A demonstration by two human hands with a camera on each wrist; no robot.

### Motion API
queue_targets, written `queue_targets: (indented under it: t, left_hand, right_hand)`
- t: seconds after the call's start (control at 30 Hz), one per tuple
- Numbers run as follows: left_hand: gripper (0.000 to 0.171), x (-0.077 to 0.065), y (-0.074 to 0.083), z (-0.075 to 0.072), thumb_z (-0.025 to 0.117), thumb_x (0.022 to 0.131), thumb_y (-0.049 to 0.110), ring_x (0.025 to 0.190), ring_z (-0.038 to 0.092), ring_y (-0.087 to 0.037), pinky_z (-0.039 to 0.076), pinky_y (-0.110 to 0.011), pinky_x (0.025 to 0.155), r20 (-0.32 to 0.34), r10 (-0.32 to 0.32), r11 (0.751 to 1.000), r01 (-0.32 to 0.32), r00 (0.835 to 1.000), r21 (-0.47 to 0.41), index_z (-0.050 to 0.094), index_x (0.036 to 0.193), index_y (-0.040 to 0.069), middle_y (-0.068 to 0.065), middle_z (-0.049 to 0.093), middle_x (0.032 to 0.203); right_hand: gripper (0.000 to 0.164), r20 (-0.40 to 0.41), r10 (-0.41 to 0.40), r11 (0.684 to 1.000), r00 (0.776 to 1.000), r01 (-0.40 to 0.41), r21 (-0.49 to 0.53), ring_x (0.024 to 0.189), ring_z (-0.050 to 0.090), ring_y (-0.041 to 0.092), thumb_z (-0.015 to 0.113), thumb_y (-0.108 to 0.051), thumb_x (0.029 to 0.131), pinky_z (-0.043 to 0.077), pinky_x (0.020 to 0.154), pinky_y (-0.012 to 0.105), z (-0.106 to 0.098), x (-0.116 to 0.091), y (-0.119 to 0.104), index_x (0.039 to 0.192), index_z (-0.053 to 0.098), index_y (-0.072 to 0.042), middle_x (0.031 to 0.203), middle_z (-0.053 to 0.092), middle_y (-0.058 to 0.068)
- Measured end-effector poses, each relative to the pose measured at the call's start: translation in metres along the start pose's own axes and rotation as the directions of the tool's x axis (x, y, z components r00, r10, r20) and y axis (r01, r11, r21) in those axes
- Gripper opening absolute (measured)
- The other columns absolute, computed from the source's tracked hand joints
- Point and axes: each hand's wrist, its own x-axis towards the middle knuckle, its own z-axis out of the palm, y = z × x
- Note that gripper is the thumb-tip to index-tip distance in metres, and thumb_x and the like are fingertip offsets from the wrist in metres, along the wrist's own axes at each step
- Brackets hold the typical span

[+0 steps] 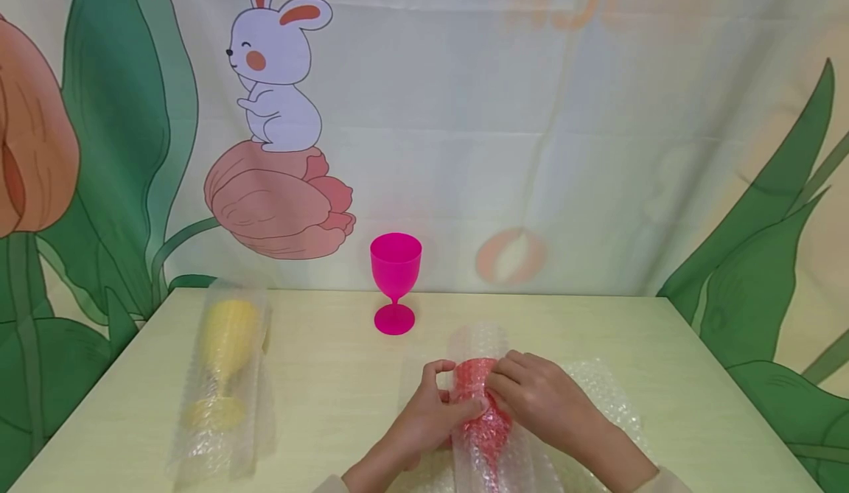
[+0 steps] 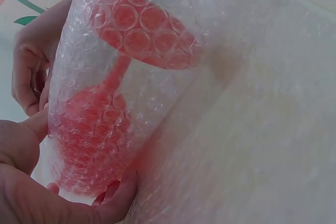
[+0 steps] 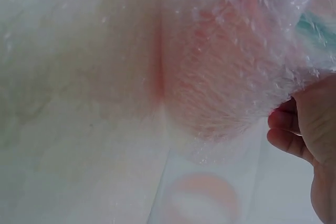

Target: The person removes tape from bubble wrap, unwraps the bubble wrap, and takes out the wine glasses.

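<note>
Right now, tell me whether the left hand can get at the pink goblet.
Probably yes: the pink goblet stands unwrapped, its near side open, but the left hand must first release the bubble-wrapped red goblet.

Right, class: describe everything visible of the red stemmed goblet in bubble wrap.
The red, plastic-looking goblet has a rounded bowl, a thin stem and a flat round foot. Clear bubble wrap surrounds it, blurring its surface. Its bowl points away from the person, over the near part of the pale yellow table. Through the wrap, the left hand grips the bowl; the right hand holds the wrap beside it.
</note>
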Motion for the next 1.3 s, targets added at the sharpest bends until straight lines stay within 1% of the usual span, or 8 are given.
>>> queue_targets:
  t: [0.3,0.4,0.5,0.6,0.7,0.87,1.1,1.3]
  left_hand:
    - [0.079,-0.001,0.0,0.003,0.08,0.091,0.037,0.094,0.065,-0.023,0.061,-0.044,0.078,-0.005,0.003,1.0,-0.003,1.0,-0.004,0.031,0.149,0.016,-0.014,0.057,0.116]
    - [0.081,-0.003,0.002,0.003,0.076,0.092,0.046,0.101,0.065,-0.024,0.06,-0.047,0.081,0.019,0.0,1.0,0.0,1.0,-0.023,0.029,0.15,0.016,-0.014,0.056,0.122]
    - [0.08,-0.003,0.003,0.004,0.074,0.093,0.047,0.107,0.064,-0.025,0.059,-0.049,0.085,0.033,-0.011,0.999,0.013,0.999,-0.049,0.028,0.151,0.016,-0.014,0.054,0.126]
    - [0.076,-0.002,0.001,0.007,0.075,0.093,0.038,0.102,0.064,-0.025,0.06,-0.044,0.081,0.003,0.0,0.999,0.0,1.0,-0.051,0.03,0.151,0.016,-0.014,0.056,0.122]
    - [0.074,-0.002,0.0,0.011,0.077,0.09,0.029,0.091,0.064,-0.022,0.056,-0.037,0.074,-0.042,0.045,0.999,-0.046,0.998,-0.023,0.033,0.149,0.015,-0.014,0.06,0.111]
    - [0.073,-0.003,0.002,0.018,0.077,0.086,0.023,0.088,0.064,-0.022,0.056,-0.038,0.077,-0.077,0.099,0.995,-0.099,0.992,0.003,0.035,0.145,0.013,-0.014,0.061,0.106]
    - [0.076,0.0,0.005,0.022,0.082,0.082,0.023,0.092,0.062,-0.025,0.058,-0.042,0.08,-0.124,0.057,0.998,-0.053,0.991,0.037,0.037,0.143,0.017,-0.015,0.053,0.115]
    - [0.076,0.001,0.01,0.028,0.085,0.08,0.025,0.1,0.059,-0.027,0.059,-0.047,0.082,-0.155,0.042,0.997,-0.032,0.987,0.065,0.04,0.141,0.019,-0.015,0.049,0.12]
  right_hand:
    - [0.017,-0.018,0.061,0.996,0.998,-0.059,0.068,0.077,0.063,0.012,0.079,0.0,0.078,0.057,0.069,0.022,0.005,0.0,0.003,0.089,0.068,-0.007,0.086,0.064,-0.001]
    - [0.018,-0.016,0.109,0.989,0.994,-0.107,0.1,0.074,0.062,0.011,0.08,-0.001,0.078,0.056,0.068,0.021,0.006,-0.001,0.004,0.09,0.068,-0.007,0.084,0.065,-0.001]
    - [0.019,-0.022,0.143,0.984,0.99,-0.14,0.107,0.07,0.059,0.008,0.081,-0.002,0.077,0.055,0.066,0.019,0.006,-0.003,0.004,0.091,0.068,-0.008,0.082,0.064,-0.002]
    - [0.02,-0.034,0.155,0.983,0.987,-0.15,0.109,0.067,0.053,0.006,0.079,-0.002,0.077,0.052,0.063,0.017,0.007,-0.005,0.003,0.091,0.066,-0.009,0.081,0.062,-0.003]
    - [0.017,-0.047,0.165,0.981,0.985,-0.159,0.112,0.067,0.051,0.005,0.075,-0.003,0.078,0.05,0.061,0.015,0.008,-0.007,0.003,0.09,0.065,-0.008,0.08,0.061,-0.003]
    - [0.02,-0.06,0.209,0.97,0.976,-0.199,0.136,0.066,0.05,0.003,0.077,-0.001,0.078,0.05,0.06,0.015,0.007,-0.013,0.003,0.089,0.063,-0.009,0.079,0.061,-0.005]
    - [0.004,-0.051,0.237,0.957,0.97,-0.225,0.182,0.067,0.047,0.002,0.063,-0.008,0.093,0.046,0.059,0.012,0.006,-0.018,0.004,0.09,0.06,-0.01,0.079,0.058,-0.006]
    - [0.016,-0.042,0.309,0.933,0.95,-0.295,0.207,0.067,0.052,0.004,0.069,0.0,0.084,0.049,0.06,0.013,0.006,-0.022,0.003,0.091,0.058,-0.01,0.079,0.057,-0.007]
